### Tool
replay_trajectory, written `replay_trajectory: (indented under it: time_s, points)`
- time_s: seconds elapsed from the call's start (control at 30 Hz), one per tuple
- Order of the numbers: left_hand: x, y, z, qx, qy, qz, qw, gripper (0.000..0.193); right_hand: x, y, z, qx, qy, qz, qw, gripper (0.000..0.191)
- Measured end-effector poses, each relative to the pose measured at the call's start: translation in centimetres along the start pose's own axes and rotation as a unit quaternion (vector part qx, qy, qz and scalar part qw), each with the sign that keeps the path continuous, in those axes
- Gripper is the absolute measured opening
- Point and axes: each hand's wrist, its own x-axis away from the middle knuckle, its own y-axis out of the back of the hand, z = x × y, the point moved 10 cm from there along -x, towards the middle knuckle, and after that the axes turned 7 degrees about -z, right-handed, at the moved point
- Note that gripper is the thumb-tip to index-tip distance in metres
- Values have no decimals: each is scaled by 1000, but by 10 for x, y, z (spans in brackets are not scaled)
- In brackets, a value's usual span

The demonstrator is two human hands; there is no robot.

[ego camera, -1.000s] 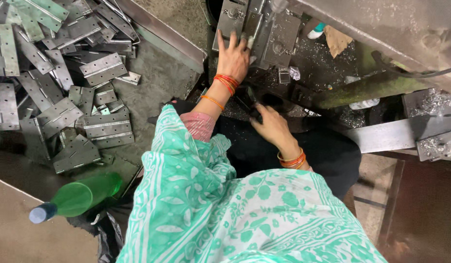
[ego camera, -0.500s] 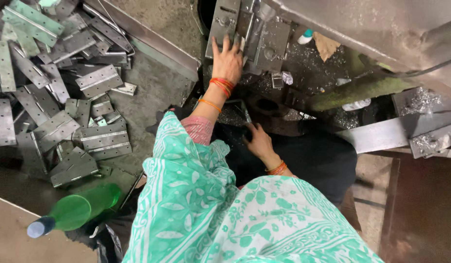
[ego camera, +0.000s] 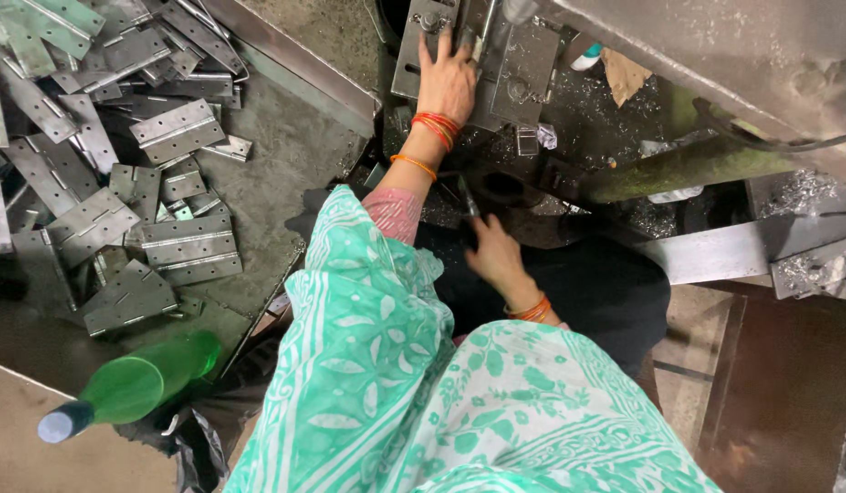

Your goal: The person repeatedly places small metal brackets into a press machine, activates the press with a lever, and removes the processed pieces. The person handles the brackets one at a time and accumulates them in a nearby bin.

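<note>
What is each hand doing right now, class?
Left hand: open, flat on the metal plate.
Right hand: pinching a thin dark tool.

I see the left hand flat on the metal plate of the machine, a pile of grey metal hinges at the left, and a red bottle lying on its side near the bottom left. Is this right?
One detail is wrong: the bottle is green, not red, as the head view shows. The rest holds: the left hand lies flat on the metal plate, and the hinges are piled at the left.
</note>
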Motion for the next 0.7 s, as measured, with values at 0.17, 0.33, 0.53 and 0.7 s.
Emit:
replay_trajectory:
  time_s: [0.17, 0.33, 0.53, 0.7]
  points:
    - [8, 8, 2, -18, -14, -37, 999, 44, 13, -43, -24, -54, 10, -41, 998, 58]
    - [23, -1, -2, -45, -18, 40, 998, 44, 4, -29, -24, -47, -4, -13, 999, 58]
    - [20, -9, 5, -64, 22, 89, 994, 48, -21, 33, 3, -1, 12, 42, 999, 58]
    - [-3, -8, 7, -72, 19, 31, 997, 49, -19, 31, 6, 14, 8, 31, 999, 64]
